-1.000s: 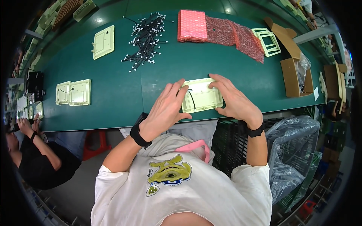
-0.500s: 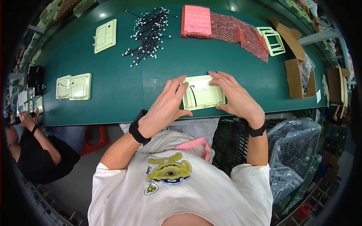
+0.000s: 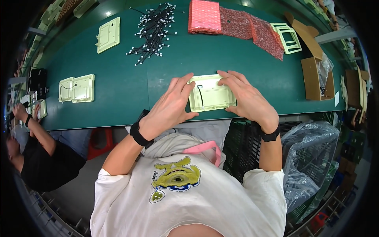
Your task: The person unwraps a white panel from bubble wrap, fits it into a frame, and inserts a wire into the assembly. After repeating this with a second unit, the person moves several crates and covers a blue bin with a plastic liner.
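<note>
A pale yellow-green plastic housing (image 3: 216,96) lies on the green table near its front edge, its hollow inner side up. Inside it, toward the left, runs a short black cable (image 3: 200,96). My left hand (image 3: 172,97) grips the housing's left side, with fingertips at the upper left corner and the thumb at the lower left. On the other side, my right hand (image 3: 248,96) holds the right end, its fingers over the upper right corner and the thumb by the lower edge. Part of the right end is hidden under that hand.
A heap of black cables with white connectors (image 3: 154,33) lies farther back. Another housing (image 3: 109,35) and a wired pair (image 3: 77,88) sit left. Behind are red bubble wrap (image 3: 204,17), pale frames (image 3: 288,38) and an open cardboard box (image 3: 316,79). A co-worker (image 3: 47,158) sits at left.
Both hands keep their hold on the housing, with hardly any movement. The whole view has shifted slightly. The co-worker's hands at left have moved a little.
</note>
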Available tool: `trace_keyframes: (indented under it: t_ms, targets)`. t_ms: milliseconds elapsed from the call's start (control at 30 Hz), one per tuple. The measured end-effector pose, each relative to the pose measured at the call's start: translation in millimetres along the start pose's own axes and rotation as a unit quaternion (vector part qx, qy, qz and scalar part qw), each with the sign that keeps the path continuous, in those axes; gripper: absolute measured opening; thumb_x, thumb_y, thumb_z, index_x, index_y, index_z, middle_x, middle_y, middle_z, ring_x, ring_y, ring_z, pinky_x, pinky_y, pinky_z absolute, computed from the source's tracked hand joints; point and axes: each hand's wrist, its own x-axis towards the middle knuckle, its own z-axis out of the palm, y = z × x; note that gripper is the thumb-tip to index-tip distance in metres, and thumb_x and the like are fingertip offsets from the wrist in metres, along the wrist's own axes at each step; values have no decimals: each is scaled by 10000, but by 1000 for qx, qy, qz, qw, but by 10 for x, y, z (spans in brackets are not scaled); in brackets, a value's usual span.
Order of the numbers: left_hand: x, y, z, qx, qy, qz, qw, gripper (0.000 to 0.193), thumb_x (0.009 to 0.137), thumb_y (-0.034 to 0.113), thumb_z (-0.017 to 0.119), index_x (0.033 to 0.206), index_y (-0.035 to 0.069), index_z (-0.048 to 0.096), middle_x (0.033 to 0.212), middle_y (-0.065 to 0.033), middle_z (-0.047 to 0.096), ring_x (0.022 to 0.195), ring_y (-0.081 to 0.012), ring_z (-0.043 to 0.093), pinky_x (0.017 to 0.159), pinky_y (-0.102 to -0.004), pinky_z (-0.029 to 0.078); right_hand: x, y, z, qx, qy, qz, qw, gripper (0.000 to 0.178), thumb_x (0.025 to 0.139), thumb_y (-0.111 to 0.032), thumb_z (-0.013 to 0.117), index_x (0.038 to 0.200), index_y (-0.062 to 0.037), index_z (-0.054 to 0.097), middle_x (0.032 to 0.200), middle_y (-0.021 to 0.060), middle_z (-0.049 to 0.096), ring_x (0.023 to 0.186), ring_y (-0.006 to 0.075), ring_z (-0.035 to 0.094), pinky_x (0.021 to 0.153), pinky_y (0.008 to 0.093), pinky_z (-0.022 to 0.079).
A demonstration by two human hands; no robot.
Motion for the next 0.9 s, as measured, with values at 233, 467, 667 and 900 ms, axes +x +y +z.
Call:
trace_keyframes:
  t_ms: [233,467,667,900]
  targets:
    - [104,-92,-97,-12,-27,12,999,808,636,85,957,1302,-84,532,1543,-272,422,1326,-443,492,1110,-471,491,-21,7,70,-7,23,-15,1000,716,662,-37,899,1285,-76,549,1586,111,494,1414,386,479,1124,470,490]
    - [69,-192,-235,-42,-69,-15,997,821,634,98,970,1299,-3,499,1602,-220,361,1311,-443,478,1116,-478,459,95,-138,80,-2,14,-26,1000,727,650,-47,908,1286,-68,557,1587,139,492,1419,389,480,1132,468,485]
    - [-28,-180,-311,13,-21,22,999,802,637,124,960,1294,-35,529,1538,-225,460,1289,-431,496,1115,-470,459,149,-233,114,4,29,-50,998,755,625,-33,922,1296,-60,577,1591,164,492,1430,396,480,1145,470,476]
    - [-443,-212,-513,32,2,21,999,823,638,153,944,1331,-51,550,1523,-205,508,1319,-412,497,1131,-471,460,199,-651,203,-1,14,-71,997,783,621,-47,933,1318,-27,576,1567,217,496,1413,433,482,1144,486,475]
